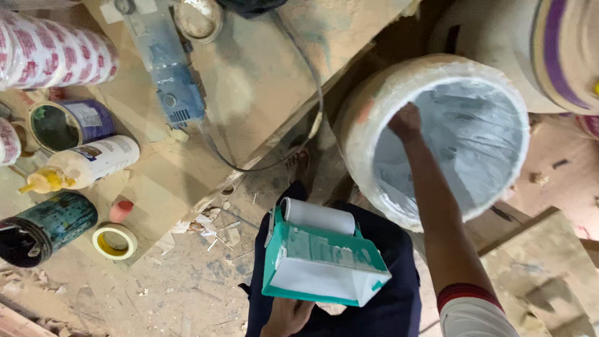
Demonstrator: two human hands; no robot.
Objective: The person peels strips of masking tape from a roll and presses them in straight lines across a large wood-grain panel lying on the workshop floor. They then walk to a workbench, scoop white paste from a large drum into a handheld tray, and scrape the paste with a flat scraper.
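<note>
My right hand (405,122) reaches over the rim into a large white bucket (368,106) whose inside is coated with pale grey paste; the fingers are curled at the inner wall, and what they grip is hidden. My left hand (286,317) holds a teal and white carton (321,269) from below, above my dark trousers. The carton is torn open at the top, and a white roll (318,216) sticks out of it.
A blue power tool (171,75) with its cord lies on a plywood board (262,68). To the left are a glue bottle (84,165), an open tin (65,125), a dark can (43,228), a yellow tape ring (115,241) and a small red cap (121,211). Wood scraps litter the floor.
</note>
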